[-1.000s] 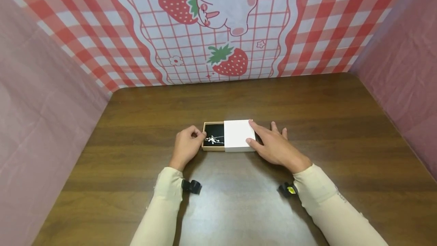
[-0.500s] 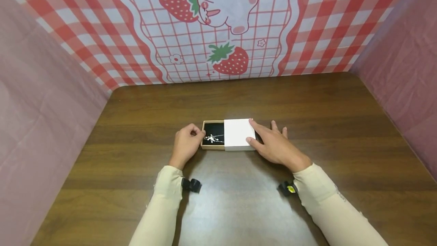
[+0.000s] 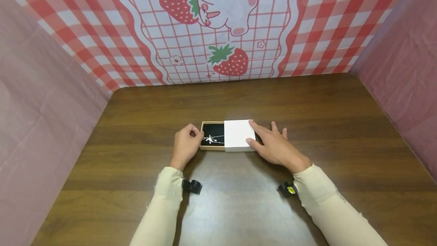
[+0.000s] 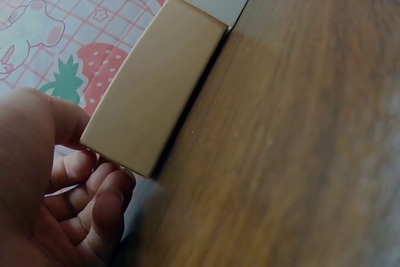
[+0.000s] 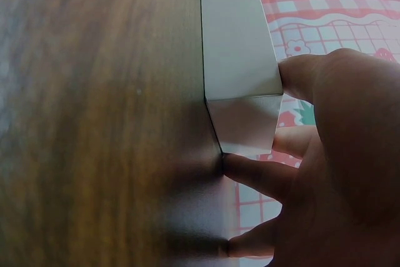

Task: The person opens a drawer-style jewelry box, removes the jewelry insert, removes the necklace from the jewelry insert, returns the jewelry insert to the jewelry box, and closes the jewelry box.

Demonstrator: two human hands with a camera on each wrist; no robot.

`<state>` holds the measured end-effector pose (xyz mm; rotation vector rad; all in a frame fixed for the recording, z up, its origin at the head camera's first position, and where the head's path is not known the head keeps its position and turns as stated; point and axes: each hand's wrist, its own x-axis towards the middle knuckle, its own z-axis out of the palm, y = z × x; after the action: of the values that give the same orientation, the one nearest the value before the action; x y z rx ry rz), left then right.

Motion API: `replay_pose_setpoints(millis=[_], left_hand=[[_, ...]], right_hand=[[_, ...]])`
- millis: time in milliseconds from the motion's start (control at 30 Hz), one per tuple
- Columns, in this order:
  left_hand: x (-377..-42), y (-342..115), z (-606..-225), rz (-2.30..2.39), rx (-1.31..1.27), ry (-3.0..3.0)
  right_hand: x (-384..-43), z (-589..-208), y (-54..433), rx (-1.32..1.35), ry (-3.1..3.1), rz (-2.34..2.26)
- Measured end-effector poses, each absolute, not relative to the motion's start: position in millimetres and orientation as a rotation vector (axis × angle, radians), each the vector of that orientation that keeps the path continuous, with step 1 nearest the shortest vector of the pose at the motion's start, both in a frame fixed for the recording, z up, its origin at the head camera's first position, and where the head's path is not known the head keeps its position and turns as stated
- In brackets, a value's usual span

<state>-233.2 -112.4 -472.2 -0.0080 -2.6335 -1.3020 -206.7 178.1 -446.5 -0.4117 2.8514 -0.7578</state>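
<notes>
A white slide-out jewelry box lies on the table. Its white sleeve (image 3: 239, 136) covers the right part, and the kraft-brown inner tray (image 3: 213, 148) sticks out to the left. On the tray's black lining (image 3: 213, 129) rests a silver necklace (image 3: 209, 139), its chain running under the sleeve. My left hand (image 3: 186, 144) pinches the tray's left end, thumb over the rim and curled fingers against the outside, as the left wrist view shows. My right hand (image 3: 278, 145) presses the sleeve's right end with thumb and forefinger on top. Its other fingers spread, some touching the table.
The brown wooden table (image 3: 225, 200) carries the box near its middle. A red-and-white checked cloth (image 3: 321, 22) with strawberry prints stands behind it. Pink fabric walls (image 3: 51, 124) close off both sides. Each wrist wears a small black camera (image 3: 192, 186).
My left hand has drawn the tray slightly farther left out of the sleeve, and the necklace has shifted left with it. My right hand and the sleeve have stayed in place.
</notes>
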Motion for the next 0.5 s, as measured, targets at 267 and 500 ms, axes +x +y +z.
replay_pose_setpoints(millis=[267, 500], left_hand=[[-234.5, -114.0, -473.0, -1.290, -0.005, -2.642], [-233.3, -114.5, -470.6, -1.278, 0.001, -2.657]], right_hand=[[-205.8, -447.2, 179.2, -0.416, 2.857, -0.761], [-205.3, -446.0, 179.2, -0.423, 2.866, -0.763]])
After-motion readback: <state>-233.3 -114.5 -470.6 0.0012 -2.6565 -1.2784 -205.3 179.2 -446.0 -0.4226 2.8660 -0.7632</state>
